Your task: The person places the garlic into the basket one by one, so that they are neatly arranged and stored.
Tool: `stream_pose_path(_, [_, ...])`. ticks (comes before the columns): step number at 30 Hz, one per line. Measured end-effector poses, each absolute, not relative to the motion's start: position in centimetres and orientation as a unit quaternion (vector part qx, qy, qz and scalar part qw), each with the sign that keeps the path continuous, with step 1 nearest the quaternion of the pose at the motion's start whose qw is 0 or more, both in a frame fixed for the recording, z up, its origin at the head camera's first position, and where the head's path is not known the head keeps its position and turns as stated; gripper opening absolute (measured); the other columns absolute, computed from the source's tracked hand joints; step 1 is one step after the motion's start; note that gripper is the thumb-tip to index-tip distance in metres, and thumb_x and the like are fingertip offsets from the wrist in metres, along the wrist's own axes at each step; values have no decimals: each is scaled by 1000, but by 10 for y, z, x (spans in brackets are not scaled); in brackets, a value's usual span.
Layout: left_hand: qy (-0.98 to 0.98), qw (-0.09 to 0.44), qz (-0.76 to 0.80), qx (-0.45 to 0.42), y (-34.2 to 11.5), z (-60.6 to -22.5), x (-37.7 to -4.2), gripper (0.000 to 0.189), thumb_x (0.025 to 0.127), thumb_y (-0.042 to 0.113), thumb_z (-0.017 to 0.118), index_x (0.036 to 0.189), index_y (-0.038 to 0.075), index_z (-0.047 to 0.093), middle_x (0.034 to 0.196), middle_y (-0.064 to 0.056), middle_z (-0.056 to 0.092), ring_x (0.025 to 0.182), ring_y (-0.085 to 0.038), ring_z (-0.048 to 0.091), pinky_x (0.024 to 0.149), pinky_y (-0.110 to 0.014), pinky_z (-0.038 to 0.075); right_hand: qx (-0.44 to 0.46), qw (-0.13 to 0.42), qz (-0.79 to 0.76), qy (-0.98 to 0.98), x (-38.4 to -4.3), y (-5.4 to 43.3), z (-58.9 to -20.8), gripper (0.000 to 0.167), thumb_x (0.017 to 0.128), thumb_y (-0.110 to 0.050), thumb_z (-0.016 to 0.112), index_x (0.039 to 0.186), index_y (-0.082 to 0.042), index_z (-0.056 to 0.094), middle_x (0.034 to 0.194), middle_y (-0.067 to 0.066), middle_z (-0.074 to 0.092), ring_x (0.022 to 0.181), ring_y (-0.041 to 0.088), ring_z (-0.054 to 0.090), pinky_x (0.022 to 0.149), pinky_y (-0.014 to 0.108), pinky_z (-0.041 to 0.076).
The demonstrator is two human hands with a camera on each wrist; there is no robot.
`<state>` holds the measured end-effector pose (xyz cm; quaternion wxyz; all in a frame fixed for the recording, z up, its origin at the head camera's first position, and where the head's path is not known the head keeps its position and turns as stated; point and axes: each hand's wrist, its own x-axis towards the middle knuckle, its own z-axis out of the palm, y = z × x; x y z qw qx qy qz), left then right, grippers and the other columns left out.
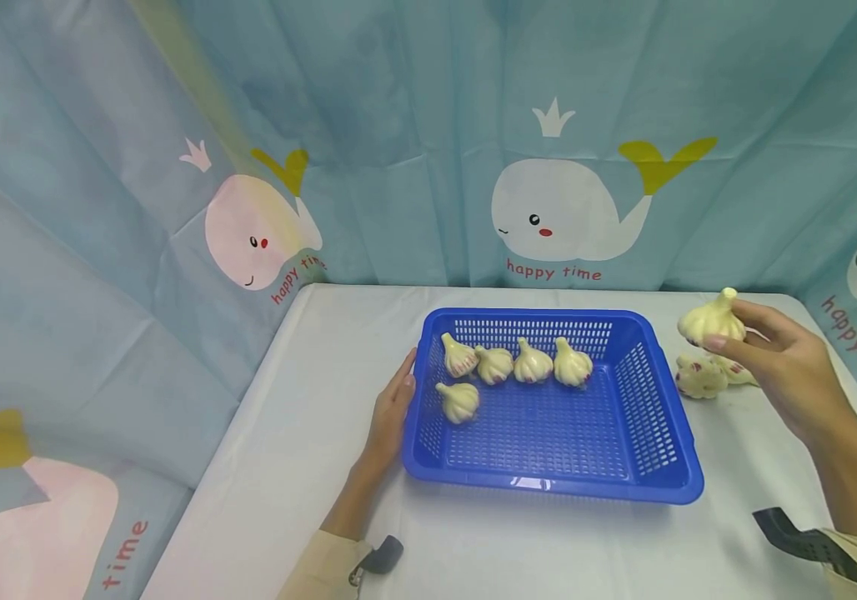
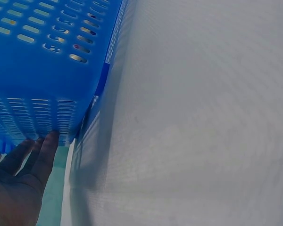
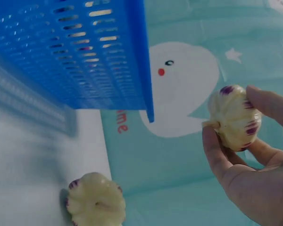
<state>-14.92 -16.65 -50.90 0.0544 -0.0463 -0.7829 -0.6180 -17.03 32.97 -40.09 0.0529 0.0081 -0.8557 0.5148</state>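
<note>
A blue plastic basket [image 1: 548, 487] with slotted walls stands on the table. Several garlic bulbs [image 1: 531, 364] lie in it, most in a row along the back wall and one nearer the left wall. My left hand [image 1: 387, 421] touches the basket's left side; in the left wrist view its straight fingers [image 2: 46, 153] lie against the slotted wall. To the right of the basket, my right hand [image 1: 796, 362] holds a garlic bulb [image 1: 714, 321] up between thumb and fingers. In the right wrist view that bulb shows purple streaks.
More garlic bulbs [image 1: 701, 377] lie on the white tabletop [image 1: 316, 400] right of the basket, below the raised right hand and partly hidden by it. A blue curtain [image 1: 413, 167] printed with whales hangs behind the table and along both sides.
</note>
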Motion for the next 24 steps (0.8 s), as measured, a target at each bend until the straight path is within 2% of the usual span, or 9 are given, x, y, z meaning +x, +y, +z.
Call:
stream_pose_path(4, [-781, 55, -621, -46, -167, -511, -150, 55, 114, 47, 38, 166, 28, 38, 170, 9, 38, 161, -18, 28, 133, -44, 22, 18, 52, 514, -856, -171, 326, -395, 69, 106, -23, 67, 167, -19, 35, 170, 7, 33, 155, 25, 41, 102, 5, 45])
stream_pose_path(8, [-779, 54, -623, -47, -168, -512, -151, 55, 114, 47, 38, 166, 28, 38, 170, 9, 37, 161, -18, 28, 133, -44, 22, 20, 48, 514, -856, -171, 322, -390, 69, 106, -24, 67, 167, -19, 35, 170, 8, 34, 156, 27, 41, 103, 7, 45])
stream_pose_path(10, [-779, 54, -623, -47, -168, -512, -151, 55, 114, 47, 38, 166, 28, 38, 170, 8, 37, 161, -18, 28, 133, -45, 22, 19, 42, 514, -856, -171, 318, -386, 69, 106, -25, 67, 167, -20, 35, 169, 8, 34, 154, 24, 43, 107, 11, 46])
stream_pose_path(12, [-779, 54, -623, -46, -168, -512, -150, 55, 114, 47, 38, 166, 29, 38, 170, 8, 38, 161, -18, 28, 133, -45, 22, 20, 36, 521, -853, -172, 315, -384, 69, 106, -25, 67, 167, -21, 34, 170, 8, 34, 154, 23, 43, 119, 25, 42])
stream_pose_path(14, [-779, 54, -622, -45, -168, -512, -150, 55, 114, 47, 38, 166, 29, 38, 170, 8, 37, 161, -18, 28, 133, -45, 22, 24, 33, 531, -846, -172, 311, -381, 68, 106, -24, 67, 167, -22, 36, 168, 6, 36, 148, 14, 48, 121, 27, 41])
stream_pose_path(17, [-781, 54, -621, -45, -167, -512, -150, 56, 114, 46, 37, 166, 27, 37, 170, 9, 37, 161, -18, 28, 133, -45, 22, 43, 40, 563, -824, -174, 305, -378, 66, 105, -18, 68, 164, -18, 41, 163, 8, 40, 136, 2, 54, 115, 22, 47])
stream_pose_path(19, [-782, 55, -619, -44, -167, -511, -149, 56, 114, 46, 37, 166, 26, 37, 170, 8, 37, 161, -18, 28, 133, -45, 22, 58, 47, 589, -805, -176, 300, -376, 64, 103, -12, 70, 162, -13, 44, 157, 8, 44, 124, -5, 57, 99, 8, 50])
stream_pose_path(21, [-783, 56, -618, -42, -167, -510, -149, 56, 115, 46, 36, 166, 26, 38, 170, 9, 38, 161, -18, 28, 133, -45, 22, 72, 49, 619, -780, -178, 294, -375, 65, 102, -6, 70, 160, -7, 44, 155, 9, 46, 122, -5, 60, 94, 4, 50])
stream_pose_path(24, [-783, 55, -618, -42, -167, -509, -148, 55, 115, 45, 36, 167, 26, 37, 170, 9, 37, 161, -18, 29, 133, -44, 22, 84, 50, 616, -782, -180, 287, -372, 66, 102, -5, 70, 161, -5, 42, 154, 8, 47, 121, -6, 61, 94, 3, 49])
